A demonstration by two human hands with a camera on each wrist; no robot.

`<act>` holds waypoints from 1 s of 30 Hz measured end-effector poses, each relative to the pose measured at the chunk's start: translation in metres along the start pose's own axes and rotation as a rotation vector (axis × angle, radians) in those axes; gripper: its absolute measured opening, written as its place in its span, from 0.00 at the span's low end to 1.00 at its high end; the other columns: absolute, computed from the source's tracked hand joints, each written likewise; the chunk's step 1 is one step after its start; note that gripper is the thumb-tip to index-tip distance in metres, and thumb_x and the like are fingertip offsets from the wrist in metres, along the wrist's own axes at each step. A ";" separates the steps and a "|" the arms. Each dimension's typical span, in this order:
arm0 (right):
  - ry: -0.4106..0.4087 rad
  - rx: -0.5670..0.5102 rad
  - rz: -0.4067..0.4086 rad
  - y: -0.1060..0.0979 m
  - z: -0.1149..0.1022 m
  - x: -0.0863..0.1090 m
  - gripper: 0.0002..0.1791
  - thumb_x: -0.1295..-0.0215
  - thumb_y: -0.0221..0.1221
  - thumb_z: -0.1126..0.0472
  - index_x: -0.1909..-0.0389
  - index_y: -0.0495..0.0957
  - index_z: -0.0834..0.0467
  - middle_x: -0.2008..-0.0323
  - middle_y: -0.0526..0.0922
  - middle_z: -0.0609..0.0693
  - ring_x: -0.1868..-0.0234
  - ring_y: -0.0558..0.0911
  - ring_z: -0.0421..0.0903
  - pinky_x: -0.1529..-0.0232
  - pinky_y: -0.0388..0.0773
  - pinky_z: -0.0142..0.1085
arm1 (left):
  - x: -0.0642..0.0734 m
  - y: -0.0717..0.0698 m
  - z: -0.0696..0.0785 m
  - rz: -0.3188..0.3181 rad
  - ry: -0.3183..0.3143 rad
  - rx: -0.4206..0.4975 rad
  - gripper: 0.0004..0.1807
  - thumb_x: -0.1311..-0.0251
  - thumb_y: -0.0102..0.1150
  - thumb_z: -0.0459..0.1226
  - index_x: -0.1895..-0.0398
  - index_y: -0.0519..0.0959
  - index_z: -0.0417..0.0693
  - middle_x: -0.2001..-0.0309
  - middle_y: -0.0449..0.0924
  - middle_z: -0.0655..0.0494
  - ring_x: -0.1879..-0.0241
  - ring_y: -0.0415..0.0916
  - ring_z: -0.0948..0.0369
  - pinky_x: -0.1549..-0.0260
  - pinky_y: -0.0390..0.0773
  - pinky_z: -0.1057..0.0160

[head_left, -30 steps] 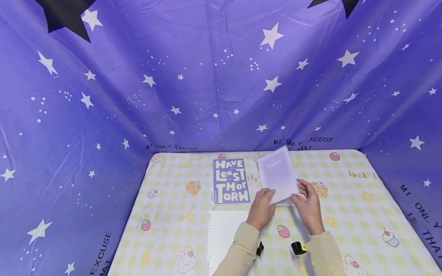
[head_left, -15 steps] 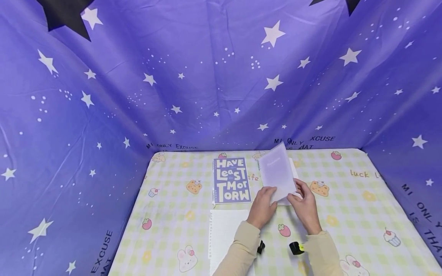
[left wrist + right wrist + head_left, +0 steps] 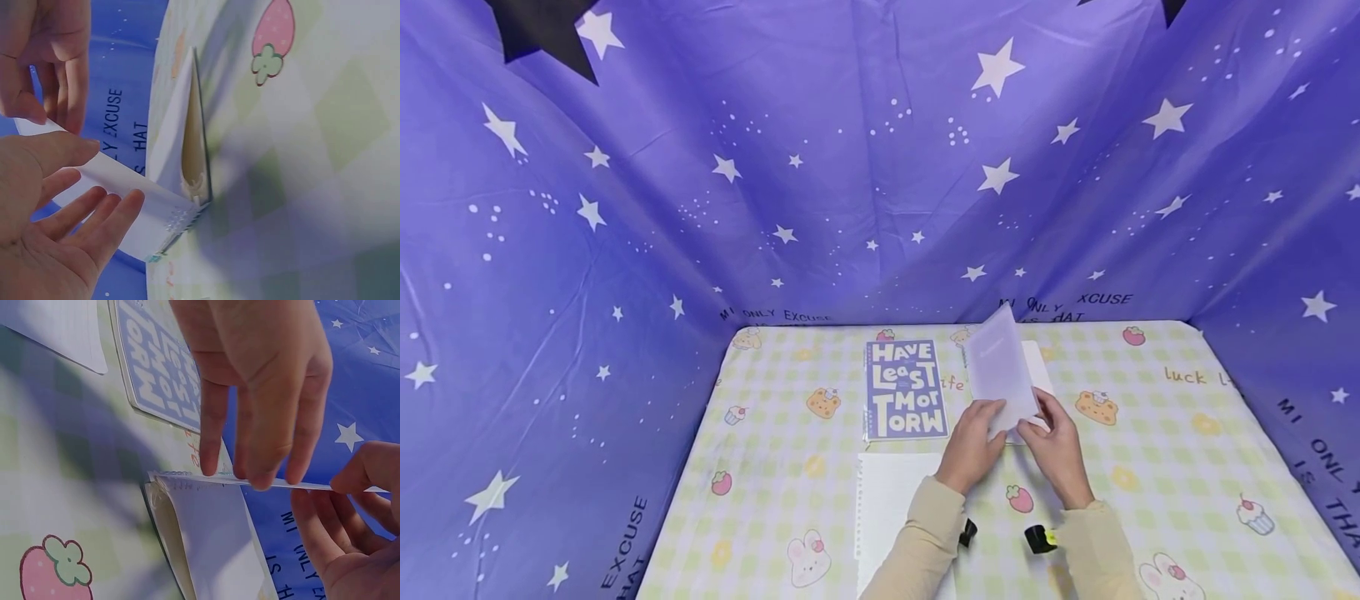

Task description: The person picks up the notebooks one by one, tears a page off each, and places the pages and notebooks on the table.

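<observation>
**Steady lift, no creases**

A violet-blue fabric backdrop printed with white stars [image 3: 865, 150] hangs behind a pale green-and-white checked tablecloth [image 3: 775, 417]. On the cloth's near side lies white ruled paper with a punched left edge [image 3: 895, 500]. Beyond it is a blue-violet notebook with chunky white lettering [image 3: 907, 389]; to the right sits a pale lilac spiral-bound notebook [image 3: 1039, 375], its frosted-looking cover [image 3: 996, 367] raised at a slant. The right hand [image 3: 1063, 454] pinches that cover near its lower right corner; the left hand [image 3: 972, 446] has fingers extended against the outer face, thumb at the lower edge. To do this well, I'd swing the cover about its small coil binding [image 3: 180, 228], both hands moving together, pulling lightly so nothing snags or bends.
</observation>
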State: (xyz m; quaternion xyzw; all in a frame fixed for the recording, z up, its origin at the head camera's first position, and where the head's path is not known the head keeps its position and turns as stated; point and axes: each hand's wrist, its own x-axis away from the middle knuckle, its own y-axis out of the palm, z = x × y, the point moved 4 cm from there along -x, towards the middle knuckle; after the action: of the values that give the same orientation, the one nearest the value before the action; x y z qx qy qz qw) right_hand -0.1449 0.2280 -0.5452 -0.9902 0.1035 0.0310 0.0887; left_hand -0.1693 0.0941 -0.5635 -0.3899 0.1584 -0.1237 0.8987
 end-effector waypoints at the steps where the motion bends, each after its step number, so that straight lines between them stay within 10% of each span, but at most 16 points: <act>1: -0.005 -0.003 -0.004 0.001 0.000 0.000 0.33 0.39 0.54 0.78 0.31 0.64 0.68 0.42 0.74 0.66 0.55 0.80 0.31 0.53 0.82 0.25 | 0.000 -0.001 0.001 -0.001 0.001 0.011 0.27 0.38 0.64 0.37 0.34 0.74 0.51 0.41 0.77 0.57 0.43 0.76 0.63 0.42 0.75 0.71; 9: -0.025 -0.001 -0.022 0.006 0.001 0.002 0.30 0.38 0.55 0.77 0.32 0.66 0.69 0.43 0.75 0.68 0.53 0.79 0.30 0.53 0.82 0.26 | -0.001 -0.010 0.003 -0.021 -0.023 0.095 0.27 0.37 0.63 0.36 0.33 0.73 0.51 0.40 0.76 0.56 0.47 0.78 0.64 0.55 0.77 0.80; 30: -0.033 0.102 -0.062 0.028 0.006 0.004 0.26 0.34 0.59 0.72 0.35 0.70 0.68 0.45 0.78 0.68 0.53 0.72 0.19 0.54 0.75 0.15 | -0.002 -0.041 0.011 0.035 -0.028 0.297 0.21 0.27 0.51 0.44 0.33 0.72 0.53 0.42 0.77 0.56 0.47 0.80 0.63 0.50 0.78 0.76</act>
State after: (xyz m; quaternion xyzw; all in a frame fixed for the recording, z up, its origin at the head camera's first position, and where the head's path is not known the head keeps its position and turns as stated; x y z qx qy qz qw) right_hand -0.1468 0.2010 -0.5562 -0.9865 0.0727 0.0394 0.1415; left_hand -0.1709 0.0750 -0.5258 -0.2517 0.1327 -0.1246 0.9505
